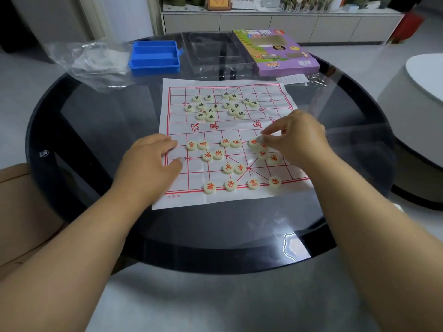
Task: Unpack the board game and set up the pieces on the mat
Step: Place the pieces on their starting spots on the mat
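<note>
A: How far along is the setup?

B: The unpacking looks done. The purple box (275,52), the blue tray (154,57), a clear plastic insert (215,53) and a crumpled plastic bag (96,63) all lie at the far side of the worktop (96,121), and the mat (225,140) is spread flat in the middle.

A: And the pieces?

B: All on the mat, as far as I can see, but mostly unsorted. The dark-lettered pieces (215,106) sit in a loose cluster on the far half. The red-lettered pieces (225,154) are scattered over the near half; only four of them stand spaced along the near edge line, so that back row (242,184) seems to be started.

A: What are the hands doing?

B: The left hand (148,161) rests on the mat's left edge, fingers fairly straight, gripping nothing, probably steadying the sheet. The right hand (297,137) hovers over the right-hand red pieces, its thumb and forefinger drawn together just at one red piece (253,142); whether it has it pinched or is only touching it, I cannot tell.

A: So what is left?

B: I judge most of it: the rest of the red side, then the whole dark side.
</note>
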